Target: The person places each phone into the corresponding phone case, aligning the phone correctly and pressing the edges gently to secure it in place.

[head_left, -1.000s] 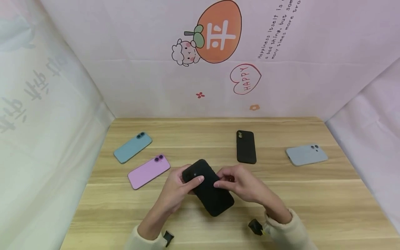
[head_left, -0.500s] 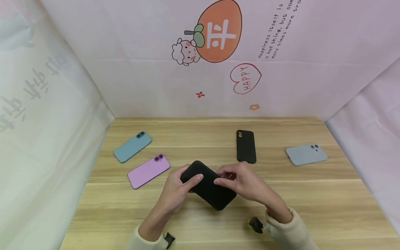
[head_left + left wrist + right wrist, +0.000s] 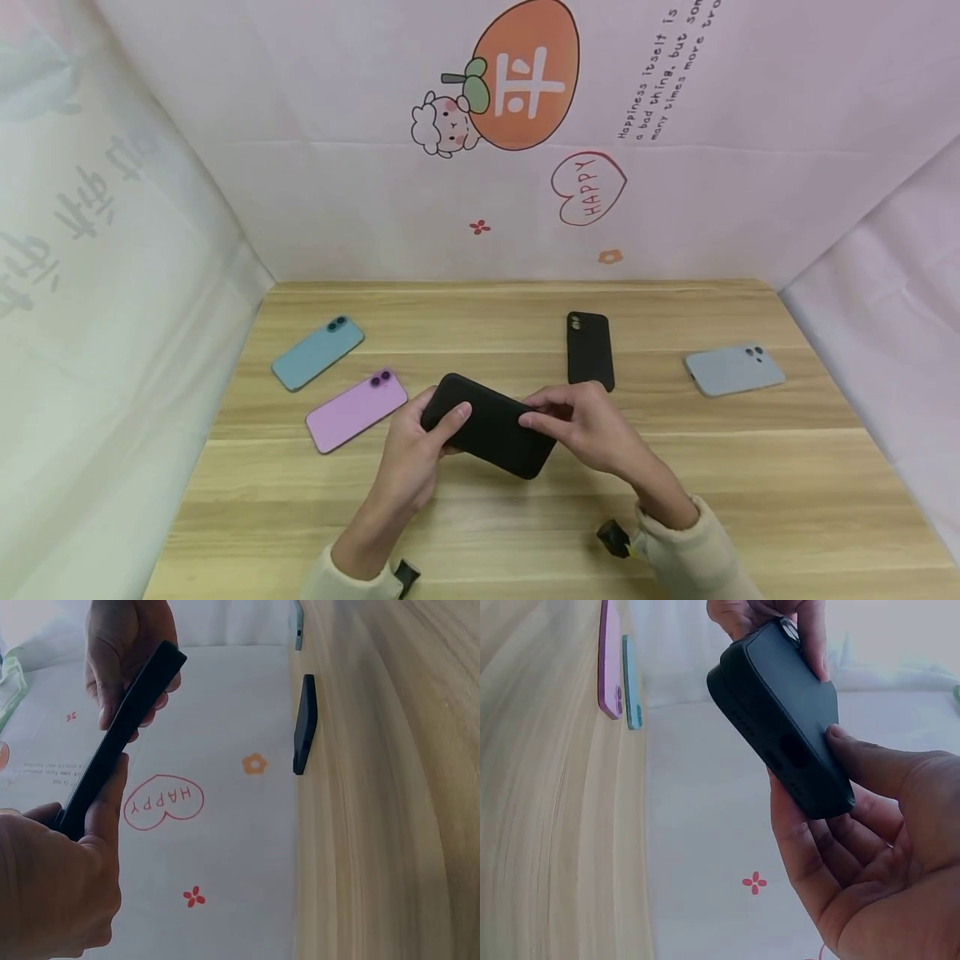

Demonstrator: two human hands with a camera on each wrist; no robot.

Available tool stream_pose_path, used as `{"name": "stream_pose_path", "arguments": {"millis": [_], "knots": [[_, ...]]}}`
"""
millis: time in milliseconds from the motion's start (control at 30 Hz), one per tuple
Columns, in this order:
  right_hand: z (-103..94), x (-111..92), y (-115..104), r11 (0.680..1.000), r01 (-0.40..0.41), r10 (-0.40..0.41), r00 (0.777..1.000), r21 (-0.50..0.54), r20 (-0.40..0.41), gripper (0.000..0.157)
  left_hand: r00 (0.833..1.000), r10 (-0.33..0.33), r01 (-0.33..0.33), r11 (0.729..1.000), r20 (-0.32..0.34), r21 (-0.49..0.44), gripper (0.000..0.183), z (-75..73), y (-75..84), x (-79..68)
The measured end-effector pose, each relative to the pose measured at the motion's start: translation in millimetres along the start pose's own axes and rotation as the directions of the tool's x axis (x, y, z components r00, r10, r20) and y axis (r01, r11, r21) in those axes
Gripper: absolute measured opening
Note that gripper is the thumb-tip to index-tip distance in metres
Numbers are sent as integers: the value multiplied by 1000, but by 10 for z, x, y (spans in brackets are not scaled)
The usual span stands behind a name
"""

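Observation:
Both hands hold a black phone case (image 3: 498, 433) above the table, tilted with its flat back up. My left hand (image 3: 411, 442) grips its left end, thumb laid across the back and fingers underneath. At the opposite end my right hand (image 3: 596, 429) pinches the far edge between thumb and fingers. In the left wrist view the case (image 3: 124, 739) shows edge-on as a thick dark bar. Port cutouts and small holes line the short end of the case (image 3: 791, 727) in the right wrist view, with a camera opening near the left hand. The underside is hidden in the head view.
On the wooden table (image 3: 480, 533) a blue phone (image 3: 318, 354) and a purple phone (image 3: 356, 412) lie to the left. Another black case (image 3: 590, 354) lies behind the right hand, and a pale blue-grey phone (image 3: 735, 371) farther right. White printed cloth (image 3: 360, 208) encloses the back and sides.
The held black case has turned from a steep slant toward horizontal and shifted slightly away from the body. Both hands keep their hold; the things on the table stay put.

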State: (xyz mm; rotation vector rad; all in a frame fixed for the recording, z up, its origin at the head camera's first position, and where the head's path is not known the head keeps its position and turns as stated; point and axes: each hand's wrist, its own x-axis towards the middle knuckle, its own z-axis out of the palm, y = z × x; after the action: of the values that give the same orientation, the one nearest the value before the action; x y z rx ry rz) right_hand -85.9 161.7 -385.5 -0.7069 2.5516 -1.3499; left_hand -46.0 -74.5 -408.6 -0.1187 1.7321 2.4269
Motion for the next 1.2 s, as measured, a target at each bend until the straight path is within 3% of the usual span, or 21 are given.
{"name": "stream_pose_path", "arguments": {"millis": [300, 467, 567, 667, 833, 1067, 1200], "knots": [[-31, -5, -12, 991, 96, -94, 995, -93, 26, 9, 994, -71, 69, 997, 87, 26, 35, -76, 20, 36], [-69, -17, -19, 968, 204, -194, 977, -144, 86, 6, 960, -162, 147, 986, 229, 83, 33, -133, 11, 71], [-87, -16, -27, 952, 267, -252, 961, -150, 114, 7, 943, -191, 162, 979, 273, 124, 37, -140, -2, 76], [-96, -3, -41, 947, 283, -267, 956, -151, 118, 8, 948, -182, 149, 978, 259, 143, 40, -136, -6, 66], [-91, 24, -62, 964, 235, -226, 971, -125, 82, 10, 965, -120, 97, 989, 235, 110, 40, -130, 5, 44], [-38, 44, -31, 985, 166, -170, 983, -53, -75, 8, 977, -106, 104, 994, 185, 21, 41, -107, -7, 20], [-20, 47, 16, 994, 103, -99, 989, 31, -106, 7, 983, -115, 115, 993, 141, 13, 42, -92, -7, 5]]}}
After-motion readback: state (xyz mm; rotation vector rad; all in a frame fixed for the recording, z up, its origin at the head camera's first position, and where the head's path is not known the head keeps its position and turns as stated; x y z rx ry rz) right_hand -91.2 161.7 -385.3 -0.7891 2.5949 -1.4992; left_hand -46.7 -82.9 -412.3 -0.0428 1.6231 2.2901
